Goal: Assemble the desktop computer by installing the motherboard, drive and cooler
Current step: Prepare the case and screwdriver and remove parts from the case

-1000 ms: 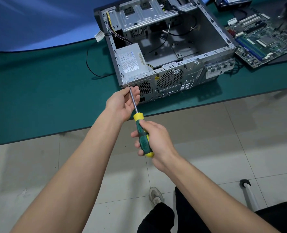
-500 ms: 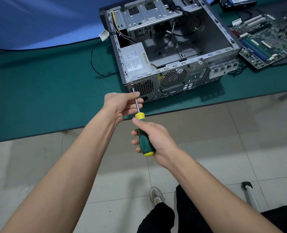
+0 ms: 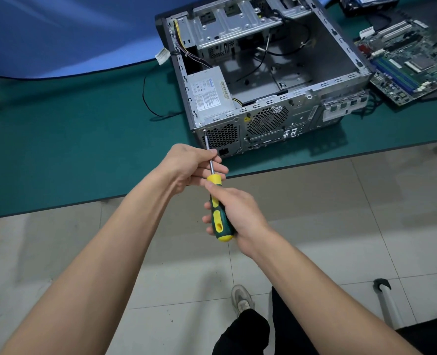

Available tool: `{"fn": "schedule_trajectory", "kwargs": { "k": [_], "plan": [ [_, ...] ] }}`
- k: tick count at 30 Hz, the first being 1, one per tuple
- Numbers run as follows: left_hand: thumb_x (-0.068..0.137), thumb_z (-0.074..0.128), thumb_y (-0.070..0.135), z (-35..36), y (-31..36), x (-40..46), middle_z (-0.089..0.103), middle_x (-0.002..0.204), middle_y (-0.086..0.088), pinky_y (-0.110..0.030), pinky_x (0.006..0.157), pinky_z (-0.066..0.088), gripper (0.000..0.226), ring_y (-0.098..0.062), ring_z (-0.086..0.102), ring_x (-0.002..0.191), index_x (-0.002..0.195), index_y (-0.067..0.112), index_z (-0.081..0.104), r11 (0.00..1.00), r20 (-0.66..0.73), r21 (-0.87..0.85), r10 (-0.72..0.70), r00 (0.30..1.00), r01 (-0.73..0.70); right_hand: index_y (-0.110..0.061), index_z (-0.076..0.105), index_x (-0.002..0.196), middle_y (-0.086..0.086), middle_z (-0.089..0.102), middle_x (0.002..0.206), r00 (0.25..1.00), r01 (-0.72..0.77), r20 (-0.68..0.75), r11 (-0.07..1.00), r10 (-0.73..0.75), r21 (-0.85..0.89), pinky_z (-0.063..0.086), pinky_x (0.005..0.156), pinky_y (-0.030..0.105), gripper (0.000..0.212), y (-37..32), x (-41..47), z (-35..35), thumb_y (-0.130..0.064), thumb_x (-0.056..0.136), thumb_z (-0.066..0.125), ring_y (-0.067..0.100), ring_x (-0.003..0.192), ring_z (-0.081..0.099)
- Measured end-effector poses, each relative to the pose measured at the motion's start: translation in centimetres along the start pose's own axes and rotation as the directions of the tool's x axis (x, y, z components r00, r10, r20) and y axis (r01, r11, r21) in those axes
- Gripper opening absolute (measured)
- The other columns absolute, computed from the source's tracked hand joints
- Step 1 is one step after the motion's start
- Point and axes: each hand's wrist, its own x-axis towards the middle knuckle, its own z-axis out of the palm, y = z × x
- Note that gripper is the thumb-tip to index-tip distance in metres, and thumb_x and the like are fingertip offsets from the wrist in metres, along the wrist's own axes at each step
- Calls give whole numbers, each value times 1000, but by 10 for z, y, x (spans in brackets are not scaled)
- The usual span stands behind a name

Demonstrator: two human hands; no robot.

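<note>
1. The right hand (image 3: 238, 213) grips the green-and-yellow screwdriver (image 3: 218, 213) by its handle; the left hand (image 3: 191, 167) pinches its shaft to steady it.
2. The tip sits at a screw (image 3: 204, 130) on the rear corner of the computer case (image 3: 263, 98), beside the power supply (image 3: 208, 94).
3. The motherboard (image 3: 404, 65) lies outside on the green mat (image 3: 84, 124), not yet installed.
4. Risk: an angled shaft could slip and strip the screw head.
</note>
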Motion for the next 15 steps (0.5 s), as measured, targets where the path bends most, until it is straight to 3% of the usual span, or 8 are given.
{"fn": "schedule_trajectory", "kwargs": {
  "k": [2, 5, 7, 9, 12, 15],
  "plan": [
    [90, 61, 18, 3, -2, 1, 71, 66, -10, -22, 46, 53, 19, -17, 68, 52, 82, 3, 65, 1000, -55, -17, 20, 998, -21, -13, 58, 80, -1, 56, 61, 999, 19, -34, 999, -18, 30, 41, 39, 18, 25, -2, 2, 2, -35, 89, 64, 12, 38, 52],
    [90, 61, 20, 6, -3, 0, 71, 65, -6, -19, 45, 50, 17, -13, 64, 51, 83, 5, 65, 994, -84, -104, 36, 996, -44, -12, 59, 78, -3, 49, 53, 977, -143, 195, 936, 82, 322, 34, 34, 15, 32, -12, 0, 0, -39, 94, 53, 8, 34, 43],
    [92, 58, 18, 8, -2, 0, 72, 67, -6, -22, 48, 51, 15, -13, 65, 54, 87, 4, 64, 986, -56, -163, 19, 998, -28, -11, 60, 81, -4, 50, 54, 951, -198, 296, 911, 90, 361, 34, 33, 15, 36, -17, -1, -8, -42, 95, 48, 6, 36, 42],
    [92, 56, 14, 11, 1, 1, 71, 66, -8, -23, 49, 54, 15, -13, 66, 52, 87, 2, 62, 986, -74, -162, 17, 997, -28, -12, 63, 81, -3, 55, 56, 969, -144, 231, 962, 89, 232, 38, 37, 15, 37, -18, 0, -13, -45, 92, 52, 9, 39, 49],
    [92, 57, 12, 13, 2, 0, 70, 61, -9, -22, 46, 54, 15, -13, 66, 49, 84, 1, 62, 983, -102, -178, 16, 995, -34, -15, 62, 78, -3, 58, 54, 1000, 0, 25, 1000, 0, -19, 41, 40, 16, 28, -17, 3, -9, -42, 86, 65, 11, 39, 52],
    [93, 55, 17, 11, 2, -1, 70, 62, -6, -20, 44, 51, 17, -12, 65, 49, 84, 4, 62, 976, -72, -215, -4, 997, -12, -13, 62, 75, -2, 54, 54, 999, 1, 38, 997, -4, 73, 39, 37, 17, 28, -16, 5, -4, -38, 88, 64, 11, 36, 48]
  ]
}}
